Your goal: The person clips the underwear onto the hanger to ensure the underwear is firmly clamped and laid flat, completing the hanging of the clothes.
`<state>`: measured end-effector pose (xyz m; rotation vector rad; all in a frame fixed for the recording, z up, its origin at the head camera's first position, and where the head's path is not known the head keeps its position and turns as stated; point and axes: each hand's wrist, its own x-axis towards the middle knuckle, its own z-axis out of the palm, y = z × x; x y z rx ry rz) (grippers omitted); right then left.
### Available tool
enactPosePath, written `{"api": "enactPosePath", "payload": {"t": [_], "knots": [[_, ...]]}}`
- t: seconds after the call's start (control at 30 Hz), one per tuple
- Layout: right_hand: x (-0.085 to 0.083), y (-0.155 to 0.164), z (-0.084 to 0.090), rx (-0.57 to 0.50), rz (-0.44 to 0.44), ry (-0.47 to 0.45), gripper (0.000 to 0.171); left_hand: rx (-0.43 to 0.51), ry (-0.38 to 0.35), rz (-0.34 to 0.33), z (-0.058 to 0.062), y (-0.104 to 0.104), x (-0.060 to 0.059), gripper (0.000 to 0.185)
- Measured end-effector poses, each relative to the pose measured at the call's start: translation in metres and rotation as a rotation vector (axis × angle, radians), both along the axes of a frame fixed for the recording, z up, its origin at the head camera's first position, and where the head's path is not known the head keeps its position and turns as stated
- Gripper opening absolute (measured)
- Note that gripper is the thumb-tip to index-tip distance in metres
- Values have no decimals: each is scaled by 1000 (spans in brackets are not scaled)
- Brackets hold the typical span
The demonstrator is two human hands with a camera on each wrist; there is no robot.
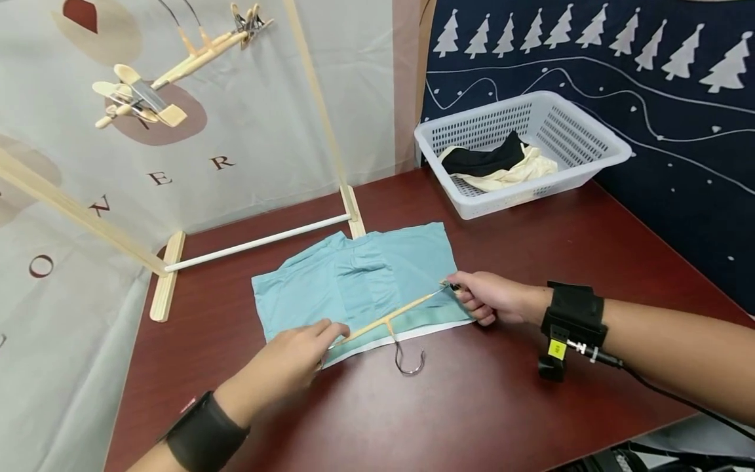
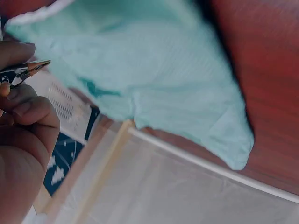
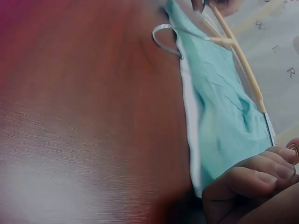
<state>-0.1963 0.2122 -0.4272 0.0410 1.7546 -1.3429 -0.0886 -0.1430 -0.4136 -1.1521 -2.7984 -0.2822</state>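
Note:
A pair of light blue boxer briefs (image 1: 307, 288) lies spread on the dark red table, its white-edged waistband toward me. Over that waistband is a wooden clip hanger (image 1: 387, 319), its metal hook (image 1: 411, 372) pointing my way. My left hand (image 1: 289, 357) holds the hanger's left end; in the left wrist view its thumb and fingers pinch a small wooden clip (image 2: 37, 67). The right end is gripped by my right hand (image 1: 489, 296), with fingers curled at the clip (image 1: 451, 286) there. In the right wrist view those fingers partly hide that clip.
A white perforated basket (image 1: 472, 208) with black and cream cloth (image 1: 519, 172) stands at the back right. Behind the briefs is a wooden rack with a white lower rod (image 1: 253, 245). Another clip hanger (image 1: 194, 64) hangs up at the left.

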Motion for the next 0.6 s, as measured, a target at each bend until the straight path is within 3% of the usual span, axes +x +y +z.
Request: {"api": "enactPosePath", "payload": {"t": [0.23,0.37,0.47,0.6], "knots": [[21,9,-3,14,37,40,48,-16,102,-75,-25,5,12,32],[25,15,-6,-22,70,73,48,-33,140,-93,-32,6,15,34],[28,18,-11,-46,61,80,48,-52,53,-61,-32,5,18,38],[30,21,-14,-62,50,104,47,-50,-148,28,-29,4,22,35]]}}
